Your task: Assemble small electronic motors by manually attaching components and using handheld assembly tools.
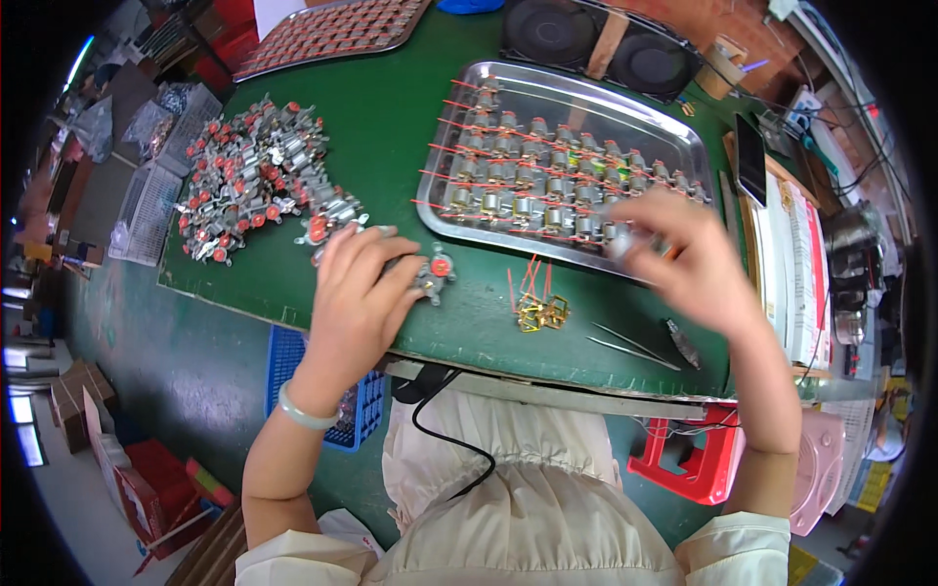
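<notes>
My left hand (354, 291) rests on the green table with its fingers curled over a small metal motor. Beside its fingertips lie more small motors (437, 272) with red end caps. A large heap of the same motors (249, 176) spreads behind it to the left. Over the near right corner of the metal tray (451, 227), my right hand (699, 256) pinches a small motor, somewhat blurred by motion. Rows of upright motors (523, 174) with thin red wires stand in that tray. A little pile of brass frames (542, 313) with red wires lies between my hands.
Tweezers (635, 352) and a small grey tool (682, 344) lie near the table's front edge. Another filled tray (337, 34) sits at the far left, and two black speakers (596, 44) stand behind the near tray. A phone (749, 161) leans at the right.
</notes>
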Available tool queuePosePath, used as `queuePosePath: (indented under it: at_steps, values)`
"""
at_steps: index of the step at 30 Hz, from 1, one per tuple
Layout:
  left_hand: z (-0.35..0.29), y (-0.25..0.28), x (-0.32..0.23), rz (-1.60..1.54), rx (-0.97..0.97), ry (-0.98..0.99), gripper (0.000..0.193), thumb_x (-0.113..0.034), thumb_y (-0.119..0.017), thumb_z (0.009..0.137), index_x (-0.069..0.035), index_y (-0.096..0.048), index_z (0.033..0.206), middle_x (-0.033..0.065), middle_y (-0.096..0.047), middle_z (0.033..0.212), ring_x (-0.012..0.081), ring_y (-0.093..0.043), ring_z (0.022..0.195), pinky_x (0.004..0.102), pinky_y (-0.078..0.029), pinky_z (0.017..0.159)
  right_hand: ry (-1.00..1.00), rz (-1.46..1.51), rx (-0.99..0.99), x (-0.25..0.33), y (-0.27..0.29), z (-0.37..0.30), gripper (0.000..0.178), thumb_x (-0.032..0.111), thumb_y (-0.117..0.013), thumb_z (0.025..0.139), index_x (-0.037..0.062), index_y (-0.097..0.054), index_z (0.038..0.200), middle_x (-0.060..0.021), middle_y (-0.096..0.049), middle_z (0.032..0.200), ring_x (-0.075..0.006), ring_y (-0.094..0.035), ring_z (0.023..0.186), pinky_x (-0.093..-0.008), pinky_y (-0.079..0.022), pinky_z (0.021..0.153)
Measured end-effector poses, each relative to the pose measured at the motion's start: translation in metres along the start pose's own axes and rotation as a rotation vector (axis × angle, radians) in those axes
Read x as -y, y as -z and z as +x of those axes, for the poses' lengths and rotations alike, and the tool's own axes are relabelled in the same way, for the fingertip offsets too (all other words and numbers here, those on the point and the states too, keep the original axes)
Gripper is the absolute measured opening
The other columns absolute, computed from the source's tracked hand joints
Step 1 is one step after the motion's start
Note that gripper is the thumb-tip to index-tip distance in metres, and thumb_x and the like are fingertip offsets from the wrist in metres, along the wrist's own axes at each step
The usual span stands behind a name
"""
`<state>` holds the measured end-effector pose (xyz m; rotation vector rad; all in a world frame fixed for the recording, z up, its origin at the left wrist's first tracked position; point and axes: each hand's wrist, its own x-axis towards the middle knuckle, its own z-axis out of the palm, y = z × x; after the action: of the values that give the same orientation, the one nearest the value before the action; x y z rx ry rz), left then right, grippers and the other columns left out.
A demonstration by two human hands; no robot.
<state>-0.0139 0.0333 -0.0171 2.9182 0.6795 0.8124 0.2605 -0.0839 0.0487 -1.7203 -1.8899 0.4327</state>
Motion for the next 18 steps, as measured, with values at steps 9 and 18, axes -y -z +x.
queuePosePath:
  at_steps: [9,18]
  values:
    - [-0.006,-0.011,0.003,-0.155,-0.034,-0.037,0.026,-0.010,-0.066,0.066,-0.005,-0.059,0.090,0.0056,-0.055,0.097,0.0249,-0.050,0.100,0.0463,-0.032,0.095,0.288,-0.184,0.091,0.048,-0.094,0.049,0.019,0.012,-0.063,0.068,0.0004,-0.055,0.082,-0.0113,-0.056,0.081,-0.0277,-0.060,0.068,-0.0368,-0.049,0.056]
    - [-0.009,-0.012,0.011,-0.240,0.023,-0.037,0.030,-0.013,-0.066,0.066,-0.005,-0.058,0.093,0.0057,-0.055,0.098,0.0245,-0.050,0.100,0.0445,-0.032,0.094,0.257,-0.005,0.200,0.056,-0.080,0.037,0.019,0.008,-0.068,0.066,0.0022,-0.057,0.081,-0.0083,-0.056,0.072,-0.0223,-0.057,0.060,-0.0323,-0.045,0.053]
